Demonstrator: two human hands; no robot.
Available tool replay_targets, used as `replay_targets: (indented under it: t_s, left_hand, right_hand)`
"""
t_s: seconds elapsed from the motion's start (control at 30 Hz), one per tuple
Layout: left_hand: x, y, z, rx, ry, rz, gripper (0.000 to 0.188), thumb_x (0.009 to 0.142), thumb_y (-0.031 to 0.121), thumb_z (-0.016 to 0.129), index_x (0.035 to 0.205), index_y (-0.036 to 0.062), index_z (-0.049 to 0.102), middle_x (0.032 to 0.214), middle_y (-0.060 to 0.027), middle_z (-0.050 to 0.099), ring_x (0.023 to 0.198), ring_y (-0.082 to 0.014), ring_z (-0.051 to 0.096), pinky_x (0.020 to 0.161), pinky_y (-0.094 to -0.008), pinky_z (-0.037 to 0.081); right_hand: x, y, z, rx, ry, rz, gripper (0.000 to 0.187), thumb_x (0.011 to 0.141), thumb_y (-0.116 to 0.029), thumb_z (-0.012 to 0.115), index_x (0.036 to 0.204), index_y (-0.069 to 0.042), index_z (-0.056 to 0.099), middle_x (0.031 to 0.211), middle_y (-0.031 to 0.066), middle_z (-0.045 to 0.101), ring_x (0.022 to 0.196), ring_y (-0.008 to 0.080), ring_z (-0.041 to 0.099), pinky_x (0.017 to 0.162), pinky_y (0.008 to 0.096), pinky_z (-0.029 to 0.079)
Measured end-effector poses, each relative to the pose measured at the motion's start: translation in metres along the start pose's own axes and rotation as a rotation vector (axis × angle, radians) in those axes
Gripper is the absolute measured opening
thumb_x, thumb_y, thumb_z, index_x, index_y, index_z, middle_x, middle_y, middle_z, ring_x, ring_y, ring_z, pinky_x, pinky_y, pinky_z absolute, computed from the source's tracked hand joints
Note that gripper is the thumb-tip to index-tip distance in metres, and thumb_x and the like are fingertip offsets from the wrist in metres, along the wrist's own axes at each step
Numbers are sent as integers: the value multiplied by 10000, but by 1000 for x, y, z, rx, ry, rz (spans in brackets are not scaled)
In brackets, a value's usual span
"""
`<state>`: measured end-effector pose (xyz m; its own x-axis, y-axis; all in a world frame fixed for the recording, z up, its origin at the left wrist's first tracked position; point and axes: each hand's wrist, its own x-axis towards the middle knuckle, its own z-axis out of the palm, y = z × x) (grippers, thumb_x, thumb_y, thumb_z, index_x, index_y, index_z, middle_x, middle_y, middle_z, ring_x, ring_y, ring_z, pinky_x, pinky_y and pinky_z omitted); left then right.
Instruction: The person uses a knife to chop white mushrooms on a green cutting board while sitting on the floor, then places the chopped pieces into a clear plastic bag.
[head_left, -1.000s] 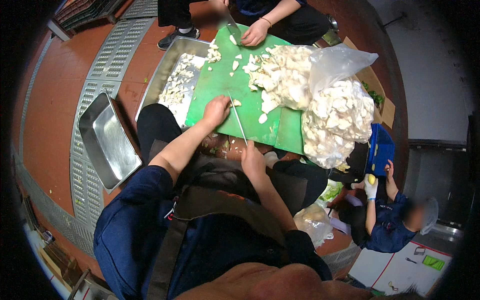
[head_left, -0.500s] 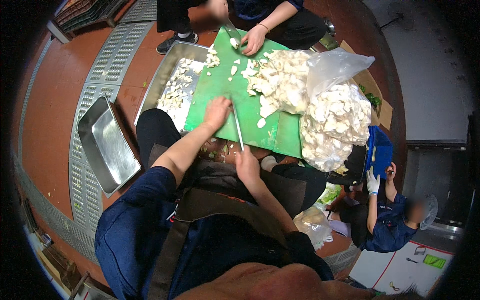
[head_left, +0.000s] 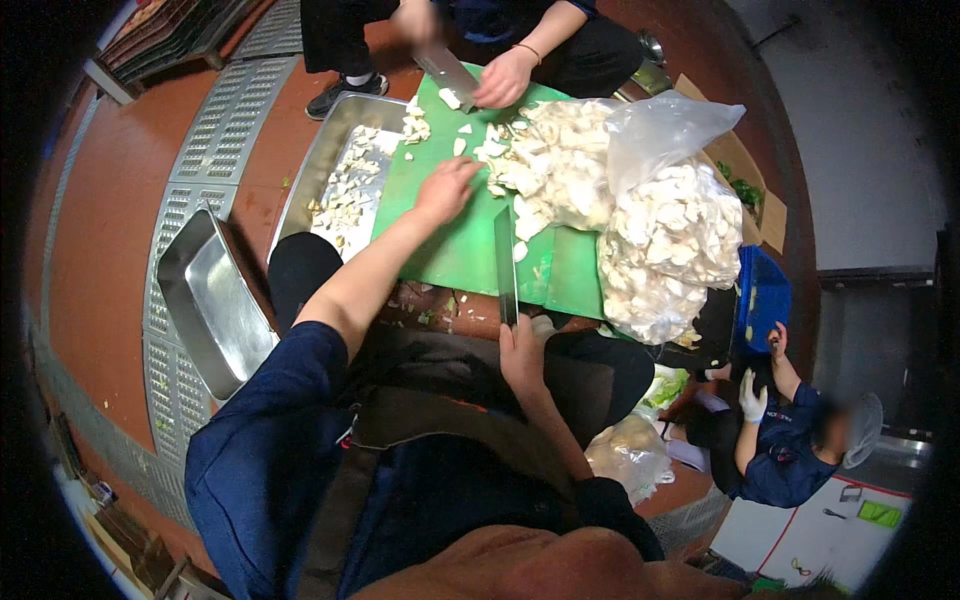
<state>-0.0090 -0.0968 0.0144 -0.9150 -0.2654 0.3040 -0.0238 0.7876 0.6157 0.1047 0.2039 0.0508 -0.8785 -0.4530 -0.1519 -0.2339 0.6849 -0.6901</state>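
Observation:
My right hand [head_left: 523,355] grips the handle of a cleaver [head_left: 507,265], its broad blade pointing away over the near part of the green cutting board [head_left: 435,245]. Above the board, my left hand [head_left: 447,190] reaches forward with fingers extended, and I see nothing in it. Its fingertips are close to the edge of a heap of pale, whitish vegetable pieces [head_left: 560,150] spilling from a clear plastic bag. Left of the board, a steel tray [head_left: 290,215] holds small chopped white pieces [head_left: 350,185].
Across the board, a co-worker's hand [head_left: 505,78] steadies pieces beside another cleaver [head_left: 445,72]. A second full bag [head_left: 670,235] sits at right, near a blue bin [head_left: 765,300]. Another steel pan [head_left: 215,300] lies at left. A gloved person [head_left: 785,440] sits at lower right.
My left hand has moved forward and right, away from the blade, towards the heap. The cleaver in my right hand has shifted right. The co-worker's cleaver has turned, showing its broad side.

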Motion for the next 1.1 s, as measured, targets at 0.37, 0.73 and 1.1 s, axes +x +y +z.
replay_targets:
  t_s: [0.37,0.73,1.1]
  left_hand:
    - [-35,-18,38,-22,46,-78,51,837,102,616,849,54,602,909,-154,621,861,-367,603,730,-460,502]
    - [-107,-11,-5,-10,109,-140,177,766,162,721,922,93,672,966,-85,641,981,-316,576,871,-428,458]
    - [-102,4,2,83,47,-208,239,714,181,723,907,70,635,943,-127,616,963,-330,566,858,-436,440]
  right_hand:
    - [0,8,-4,65,-15,108,242,942,-197,569,1108,-26,525,801,242,617,809,470,607,661,533,461]
    - [-8,-23,-5,-20,-28,-105,231,952,-221,555,1064,-28,496,840,245,629,812,471,603,661,550,449]
    - [1,-28,-11,-151,-48,-215,256,918,-163,602,1140,-48,543,851,226,641,817,440,623,675,501,478]
